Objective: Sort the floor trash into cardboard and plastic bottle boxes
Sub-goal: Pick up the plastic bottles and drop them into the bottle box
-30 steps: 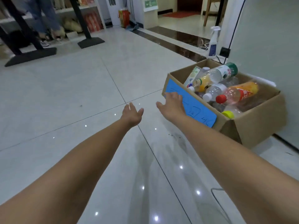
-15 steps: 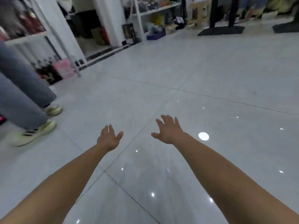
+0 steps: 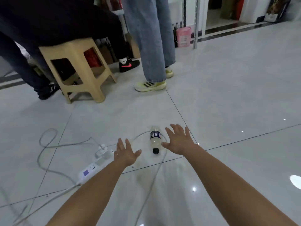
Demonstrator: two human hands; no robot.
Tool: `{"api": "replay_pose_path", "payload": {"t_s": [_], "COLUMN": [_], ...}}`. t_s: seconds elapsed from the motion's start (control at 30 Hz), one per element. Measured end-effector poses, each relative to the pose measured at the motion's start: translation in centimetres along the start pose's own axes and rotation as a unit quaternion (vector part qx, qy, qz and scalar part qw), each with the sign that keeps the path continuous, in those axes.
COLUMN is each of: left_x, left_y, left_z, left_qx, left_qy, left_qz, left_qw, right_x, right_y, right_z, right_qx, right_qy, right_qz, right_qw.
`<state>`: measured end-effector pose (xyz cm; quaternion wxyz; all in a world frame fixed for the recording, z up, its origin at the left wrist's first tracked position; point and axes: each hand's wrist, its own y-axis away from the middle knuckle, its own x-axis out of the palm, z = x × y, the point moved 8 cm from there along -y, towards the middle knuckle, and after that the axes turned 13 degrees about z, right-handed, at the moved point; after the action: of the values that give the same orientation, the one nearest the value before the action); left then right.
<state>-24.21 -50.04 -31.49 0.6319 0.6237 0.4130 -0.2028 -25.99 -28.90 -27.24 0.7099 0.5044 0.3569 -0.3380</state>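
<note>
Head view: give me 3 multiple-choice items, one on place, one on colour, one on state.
1. Where is the bottle?
A. lying on the floor, between the left hand and the right hand
B. standing on a table
C. inside a box

2. What colour is its cap?
A. red
B. black
C. green

3. How are the hands?
A. both gripping the bottle
B. right one closed round a can
C. both open, holding nothing

Key: 1 A, it lies on its side on the tiles with a hand on either side. 2 B, the cap end nearest the camera is black. 3 C, the fingers of both are spread and empty.
</note>
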Motion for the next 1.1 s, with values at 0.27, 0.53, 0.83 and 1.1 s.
{"api": "replay_pose_path", "payload": {"t_s": [0.27,0.53,0.83,1.1], "left_x": [4.4,7.0,8.9,8.1], "left_y": [-6.0,-11.1,-12.8,-9.7], "left_z": [-3.2,-6.8,-9.2,-16.1], "left_qx": [0.004,-0.076,-0.046,0.020], "left_qy": [0.070,0.199,0.364,0.488], "left_qz": [0.050,0.045,0.081,0.129], "left_qw": [0.996,0.976,0.927,0.863], "right_x": [3.6,3.9,4.5,4.1], "right_y": [-2.5,-1.8,-1.7,-0.5], "right_z": [-2.9,-10.6,-14.0,-15.2], "right_qx": [0.064,0.141,0.168,0.163], "right_qy": [0.020,0.022,0.010,-0.018], "right_qz": [0.028,0.044,0.049,0.035], "right_qw": [0.997,0.989,0.984,0.986]}}
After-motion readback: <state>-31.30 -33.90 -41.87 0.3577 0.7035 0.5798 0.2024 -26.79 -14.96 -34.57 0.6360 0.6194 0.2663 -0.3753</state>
